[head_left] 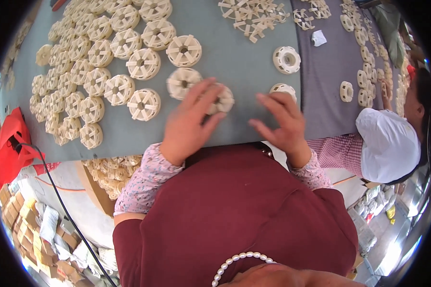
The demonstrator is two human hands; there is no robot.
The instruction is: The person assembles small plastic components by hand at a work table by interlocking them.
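My left hand (189, 119) has its thumb and fingers around a cream spoked wheel-shaped plastic part (224, 101) at the middle of the table's near side. Its fingers cover part of that piece. Just beyond the hand, another spoked wheel part (182, 82) lies close by. My right hand (286, 125) hovers to the right, fingers apart and slightly blurred, with nothing seen in it. Partly hidden behind its fingertips is a cream ring-shaped part (283, 89) without spokes. A second such ring (287, 60) lies farther back.
Several spoked wheels (100, 54) cover the table's left side. Loose spoke pieces (251, 16) are heaped at the back. A co-worker in a white cap (388, 143) sits at the right, beside rows of rings (364, 76). A red bag (12, 148) and black cable (64, 210) are at left.
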